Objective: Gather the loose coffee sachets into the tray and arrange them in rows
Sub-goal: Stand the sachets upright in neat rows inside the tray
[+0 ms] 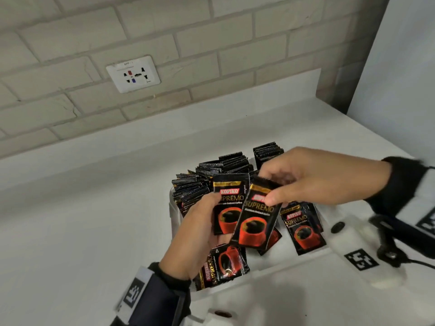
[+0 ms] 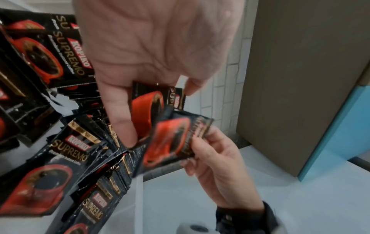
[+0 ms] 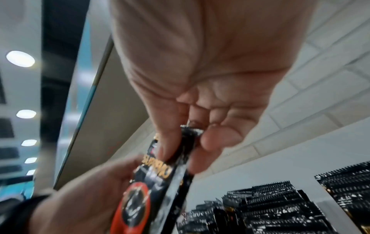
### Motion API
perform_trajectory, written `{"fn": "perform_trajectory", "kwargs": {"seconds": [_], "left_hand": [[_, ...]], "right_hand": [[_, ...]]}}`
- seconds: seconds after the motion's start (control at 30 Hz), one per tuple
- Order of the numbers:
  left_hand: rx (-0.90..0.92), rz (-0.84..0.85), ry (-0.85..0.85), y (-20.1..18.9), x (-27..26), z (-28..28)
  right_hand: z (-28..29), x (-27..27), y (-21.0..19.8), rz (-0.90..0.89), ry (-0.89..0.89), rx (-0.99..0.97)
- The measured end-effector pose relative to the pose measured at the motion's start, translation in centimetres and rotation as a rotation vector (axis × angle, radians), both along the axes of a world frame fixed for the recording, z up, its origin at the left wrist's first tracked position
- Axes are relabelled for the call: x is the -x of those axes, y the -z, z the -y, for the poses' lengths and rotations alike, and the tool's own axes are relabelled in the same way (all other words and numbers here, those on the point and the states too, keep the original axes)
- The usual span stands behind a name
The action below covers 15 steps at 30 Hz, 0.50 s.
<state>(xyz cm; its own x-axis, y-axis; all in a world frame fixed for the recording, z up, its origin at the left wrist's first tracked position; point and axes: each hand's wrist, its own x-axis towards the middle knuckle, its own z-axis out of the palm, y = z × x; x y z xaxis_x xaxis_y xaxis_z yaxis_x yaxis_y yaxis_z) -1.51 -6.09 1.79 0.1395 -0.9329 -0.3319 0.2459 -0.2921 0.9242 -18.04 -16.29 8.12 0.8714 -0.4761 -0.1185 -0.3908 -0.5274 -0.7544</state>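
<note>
A white tray (image 1: 172, 209) sits on the white counter. Black coffee sachets stand packed in rows (image 1: 213, 174) at its back, and a separate stack (image 1: 267, 150) stands further right. Loose sachets lie flat in front (image 1: 303, 229) (image 1: 222, 267). My left hand (image 1: 208, 216) holds one sachet (image 1: 226, 215) upright above the tray, thumb on its face. My right hand (image 1: 274, 188) pinches the top of a second sachet (image 1: 255, 223), which overlaps the first. The left wrist view shows both held sachets (image 2: 148, 107) (image 2: 170, 142). In the right wrist view, thumb and fingers pinch the sachet (image 3: 160, 182).
A brick wall with a white socket plate (image 1: 133, 75) rises behind the counter's upstand. Bare counter (image 1: 82, 220) stretches to the tray's left. A white rig with a black-and-white marker (image 1: 361, 258) and a dark cabled part (image 1: 388, 231) fills the lower right.
</note>
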Motion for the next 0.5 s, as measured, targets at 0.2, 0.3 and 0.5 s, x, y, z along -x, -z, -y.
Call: {"fn": "perform_trajectory", "kwargs": {"seconds": [0.2,0.3,0.5], "left_hand": [[0.186,0.358,0.115,0.3,0.9,-1.1],[0.252,0.48,0.13,0.8,0.7,-1.2],[0.362,0.691,0.216,0.5,0.0,-1.3]], "right_hand": [[-0.7,-2.7,1.2,-0.022,0.071,0.252],[-0.9,-2.8,1.3,-0.023,0.088,0.347],[-1.2,-3.5,0.7,-0.098,-0.088,0.347]]}}
